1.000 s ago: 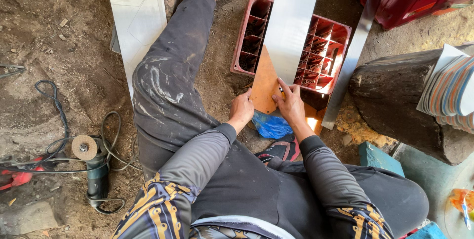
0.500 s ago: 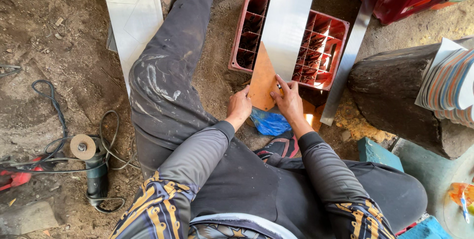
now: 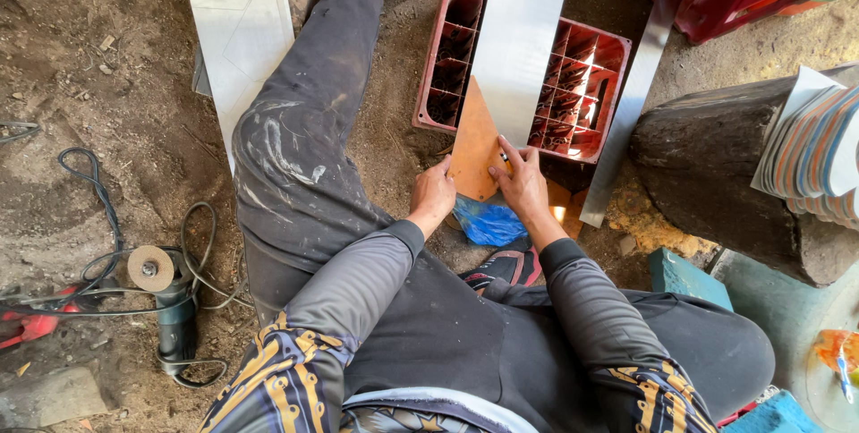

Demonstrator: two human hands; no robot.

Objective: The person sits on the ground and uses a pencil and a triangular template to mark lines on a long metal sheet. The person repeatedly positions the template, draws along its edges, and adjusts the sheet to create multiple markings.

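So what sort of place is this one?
Probably an informal outdoor metal workshop: bare dirt ground, an angle grinder with its cable, and metal sheet strips, one laid across a red crate.

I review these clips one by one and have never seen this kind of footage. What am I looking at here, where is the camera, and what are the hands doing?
No machine appears here: a person sits on a dirt floor, and the camera is worn on their head, looking down over their arms and legs. The left hand presses on the edge of an orange-brown template that lies on a long shiny metal sheet. The right hand rests on the same template and holds a small pen-like marker against it; its exact kind is too small to tell. The sheet lies across a red plastic crate. A second metal sheet lies at the left, a narrow metal strip at the right. An angle grinder with its cable sits on the ground at the left, and a log is at the right.
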